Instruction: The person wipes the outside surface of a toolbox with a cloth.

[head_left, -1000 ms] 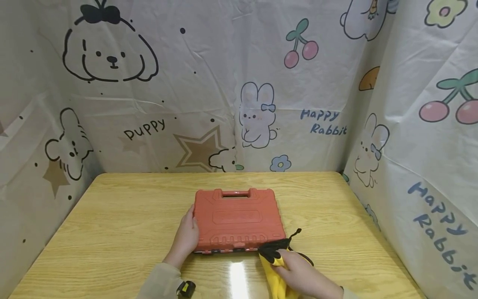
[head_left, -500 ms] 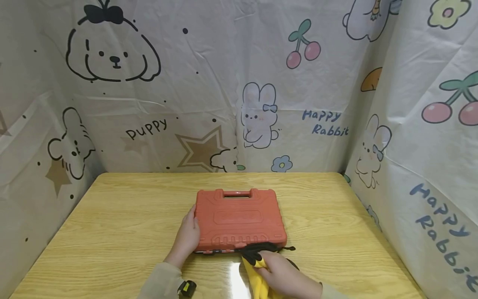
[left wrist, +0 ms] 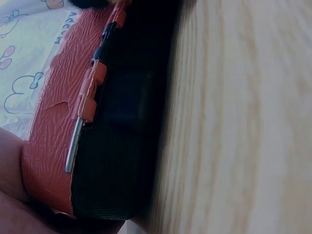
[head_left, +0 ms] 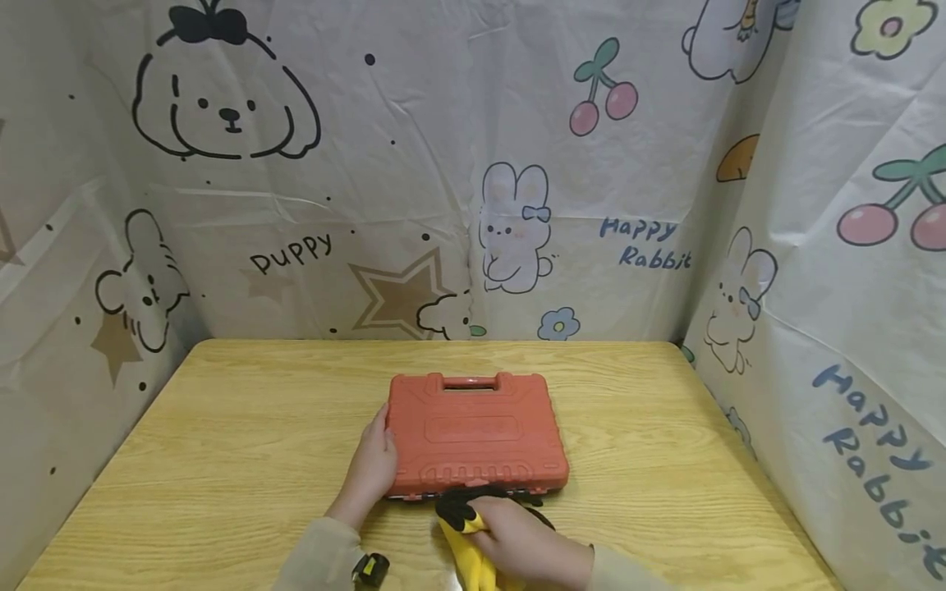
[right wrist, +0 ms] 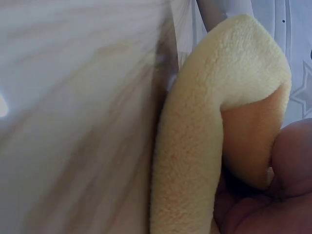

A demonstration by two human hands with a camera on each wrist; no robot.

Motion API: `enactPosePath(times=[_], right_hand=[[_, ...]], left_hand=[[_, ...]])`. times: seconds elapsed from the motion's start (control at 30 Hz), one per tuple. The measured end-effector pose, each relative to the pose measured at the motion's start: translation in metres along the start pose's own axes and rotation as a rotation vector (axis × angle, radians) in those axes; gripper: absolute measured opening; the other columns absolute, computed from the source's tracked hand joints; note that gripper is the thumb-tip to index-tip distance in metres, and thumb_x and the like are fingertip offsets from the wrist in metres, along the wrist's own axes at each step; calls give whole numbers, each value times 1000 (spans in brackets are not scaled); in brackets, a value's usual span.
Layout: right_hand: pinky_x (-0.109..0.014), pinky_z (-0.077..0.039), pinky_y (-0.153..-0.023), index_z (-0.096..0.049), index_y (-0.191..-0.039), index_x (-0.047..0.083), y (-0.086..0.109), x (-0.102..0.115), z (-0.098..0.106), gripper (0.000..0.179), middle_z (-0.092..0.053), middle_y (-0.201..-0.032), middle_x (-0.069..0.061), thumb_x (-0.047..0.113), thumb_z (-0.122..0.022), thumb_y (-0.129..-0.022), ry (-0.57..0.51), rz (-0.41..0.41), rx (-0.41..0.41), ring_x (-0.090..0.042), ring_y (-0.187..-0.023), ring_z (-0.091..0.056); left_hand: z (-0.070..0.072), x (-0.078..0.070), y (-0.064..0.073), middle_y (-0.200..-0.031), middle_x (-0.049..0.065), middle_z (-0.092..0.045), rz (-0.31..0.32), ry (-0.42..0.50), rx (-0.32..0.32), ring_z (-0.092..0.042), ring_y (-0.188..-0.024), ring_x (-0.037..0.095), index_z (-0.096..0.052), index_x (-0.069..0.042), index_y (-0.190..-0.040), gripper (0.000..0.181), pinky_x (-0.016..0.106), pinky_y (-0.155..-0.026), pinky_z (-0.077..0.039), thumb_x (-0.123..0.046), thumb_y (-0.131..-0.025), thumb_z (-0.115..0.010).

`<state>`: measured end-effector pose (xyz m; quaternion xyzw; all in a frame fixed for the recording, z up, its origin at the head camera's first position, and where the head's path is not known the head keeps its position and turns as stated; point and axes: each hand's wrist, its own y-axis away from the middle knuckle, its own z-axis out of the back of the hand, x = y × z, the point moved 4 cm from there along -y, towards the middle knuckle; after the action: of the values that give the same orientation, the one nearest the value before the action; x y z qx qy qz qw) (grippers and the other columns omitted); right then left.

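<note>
A red plastic carrying case [head_left: 476, 431] with a black bottom half lies on the table, its handle at the far side. My left hand [head_left: 372, 462] holds the case by its left end; the left wrist view shows red hinge knuckles [left wrist: 91, 92] and a metal pin along the edge facing me. In my right hand [head_left: 521, 535] is a bunched, fuzzy yellow and black cloth [head_left: 467, 558] with a black cord. Its black part overlaps the case's near edge. Up close in the right wrist view, a thick yellow fold [right wrist: 195, 146] bends over beside the fingers.
The light wood table [head_left: 222, 460] reaches back to a white printed curtain [head_left: 355, 180], which also hangs at both sides. A small black device [head_left: 371, 569] with a yellow-green patch sits beside the left sleeve.
My right hand has slid left with the yellow and black cloth, along the case's near edge from its right corner to about the middle. My left hand and the case stay put.
</note>
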<state>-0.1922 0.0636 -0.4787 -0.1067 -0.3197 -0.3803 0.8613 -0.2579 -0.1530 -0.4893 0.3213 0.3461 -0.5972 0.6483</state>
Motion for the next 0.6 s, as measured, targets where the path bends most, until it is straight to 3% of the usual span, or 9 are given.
enactPosePath(times=[0.17,0.6], right_hand=[[-17,-49,-79,-69,-100,19,-13,10,-7,7,-63,-93,15,18,-63,-103,1,4,41,4,-84,-54],[-14,-50,-83,-68,-98,17,-36,27,-21,8,-66,-95,11,18,-62,-103,57,109,29,5,-89,-57]], left_hand=[[0,-1,0,-156,40,-32,-13,-13,-10,-32,-147,54,-23,12,-158,51,64,-120,-30,-4,-110,-28],[-2,1,-2,-154,40,-36,-17,-16,-14,-35,-145,53,-25,11,-158,51,64,-119,-32,-4,-109,-31]])
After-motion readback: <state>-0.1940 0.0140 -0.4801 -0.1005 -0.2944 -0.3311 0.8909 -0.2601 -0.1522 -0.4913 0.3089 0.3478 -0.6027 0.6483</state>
